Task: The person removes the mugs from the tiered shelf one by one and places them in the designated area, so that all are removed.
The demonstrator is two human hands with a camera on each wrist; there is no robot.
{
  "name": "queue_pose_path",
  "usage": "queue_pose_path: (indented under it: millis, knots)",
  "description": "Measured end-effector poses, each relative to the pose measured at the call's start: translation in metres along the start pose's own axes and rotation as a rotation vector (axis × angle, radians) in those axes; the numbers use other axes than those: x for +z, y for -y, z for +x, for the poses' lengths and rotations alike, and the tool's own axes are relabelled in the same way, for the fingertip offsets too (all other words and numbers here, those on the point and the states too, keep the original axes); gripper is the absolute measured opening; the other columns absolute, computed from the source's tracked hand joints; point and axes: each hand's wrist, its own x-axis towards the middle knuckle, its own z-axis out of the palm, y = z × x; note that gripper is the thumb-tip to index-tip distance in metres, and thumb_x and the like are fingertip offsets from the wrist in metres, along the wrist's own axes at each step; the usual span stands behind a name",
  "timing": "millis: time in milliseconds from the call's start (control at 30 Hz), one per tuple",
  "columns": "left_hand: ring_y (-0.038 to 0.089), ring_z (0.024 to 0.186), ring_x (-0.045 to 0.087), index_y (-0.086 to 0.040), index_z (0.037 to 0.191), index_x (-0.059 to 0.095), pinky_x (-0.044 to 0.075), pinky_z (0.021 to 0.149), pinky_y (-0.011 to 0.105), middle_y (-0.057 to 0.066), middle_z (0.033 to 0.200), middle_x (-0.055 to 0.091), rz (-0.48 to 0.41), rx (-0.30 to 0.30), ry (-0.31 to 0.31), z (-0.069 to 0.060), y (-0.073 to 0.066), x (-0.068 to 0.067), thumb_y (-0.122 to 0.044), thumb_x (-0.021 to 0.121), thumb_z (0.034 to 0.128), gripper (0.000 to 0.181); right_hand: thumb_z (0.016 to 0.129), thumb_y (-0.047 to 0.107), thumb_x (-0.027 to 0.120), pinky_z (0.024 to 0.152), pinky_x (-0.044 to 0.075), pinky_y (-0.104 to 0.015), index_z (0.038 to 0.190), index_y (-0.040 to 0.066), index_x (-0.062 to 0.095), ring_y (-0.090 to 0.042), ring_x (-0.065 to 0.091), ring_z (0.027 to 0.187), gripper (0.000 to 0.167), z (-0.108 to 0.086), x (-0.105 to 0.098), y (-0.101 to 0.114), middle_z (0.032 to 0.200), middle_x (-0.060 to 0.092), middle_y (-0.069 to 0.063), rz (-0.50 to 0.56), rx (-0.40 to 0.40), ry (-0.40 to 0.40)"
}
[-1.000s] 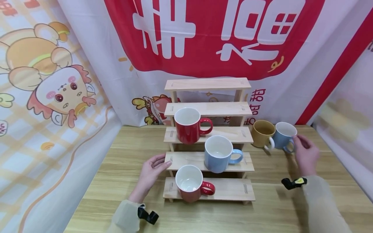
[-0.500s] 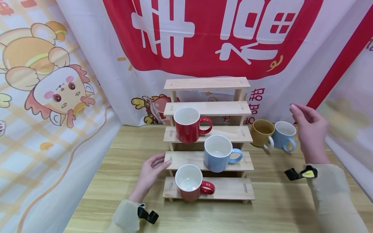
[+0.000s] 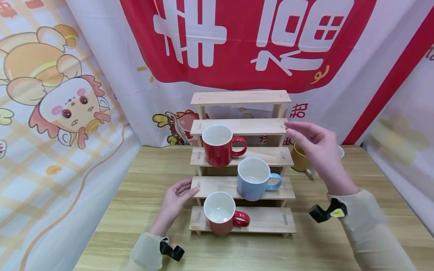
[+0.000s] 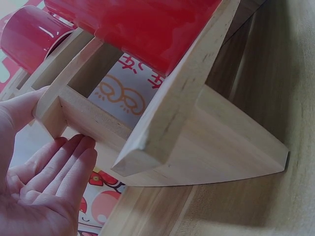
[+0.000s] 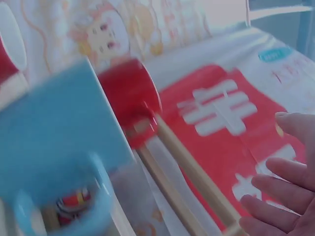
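A tiered wooden rack (image 3: pixel 240 97) holds a red mug (image 3: pixel 217 150) on its middle step, a light blue mug (image 3: pixel 250 184) one step lower and another red mug (image 3: pixel 220 216) on the bottom step. My left hand (image 3: pixel 174 203) grips the left end of the second-lowest step; the left wrist view shows thumb and fingers (image 4: pixel 66 169) around the board end. Fingers extended and holding nothing, my right hand (image 3: pixel 318 152) hovers by the right end of the second step from the top. In the right wrist view its fingers (image 5: pixel 280 191) are spread.
Right of the rack, a mustard mug (image 3: pixel 299 160) stands on the wooden table (image 3: pixel 152 165), partly behind my right hand. Just the rim of a second light blue mug (image 3: pixel 341 151) shows beyond that hand. Printed cloth (image 3: pixel 162 98) hangs behind and at both sides.
My right hand has moved off the blue mug at the far right, rising and then swinging left to the rack's upper right side. My left hand and the mugs have stayed where they were.
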Motion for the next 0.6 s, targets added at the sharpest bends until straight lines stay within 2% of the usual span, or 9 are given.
queue_pose_path:
  millis: [167, 333, 600]
  knots:
    - [0.031, 0.122, 0.061, 0.000, 0.135, 0.060, 0.054, 0.094, 0.025, 0.020, 0.132, 0.063, 0.012, -0.004, -0.005, -0.002, -0.003, 0.000, -0.023, 0.083, 0.0881, 0.057, 0.094, 0.047, 0.072, 0.095, 0.053, -0.026, 0.134, 0.021, 0.068, -0.014, 0.062, 0.118, 0.047, -0.005, 0.024, 0.007, 0.128, 0.068, 0.003, 0.021, -0.030, 0.116]
    - [0.032, 0.123, 0.060, -0.001, 0.136, 0.059, 0.053, 0.095, 0.026, 0.020, 0.134, 0.061, 0.021, -0.007, -0.004, -0.002, -0.004, 0.001, -0.025, 0.083, 0.0881, 0.059, 0.093, 0.047, 0.074, 0.097, 0.054, -0.031, 0.135, 0.018, 0.067, -0.017, 0.065, 0.116, 0.052, 0.002, 0.046, 0.004, 0.129, 0.068, -0.002, 0.034, -0.048, 0.220]
    - [0.033, 0.123, 0.060, 0.000, 0.136, 0.059, 0.053, 0.096, 0.027, 0.021, 0.135, 0.061, 0.032, 0.003, -0.001, -0.003, -0.004, 0.001, -0.025, 0.082, 0.0888, 0.058, 0.091, 0.049, 0.075, 0.098, 0.054, -0.040, 0.133, 0.019, 0.069, -0.017, 0.065, 0.115, 0.052, 0.020, 0.071, -0.002, 0.125, 0.070, 0.002, 0.021, 0.021, 0.356]
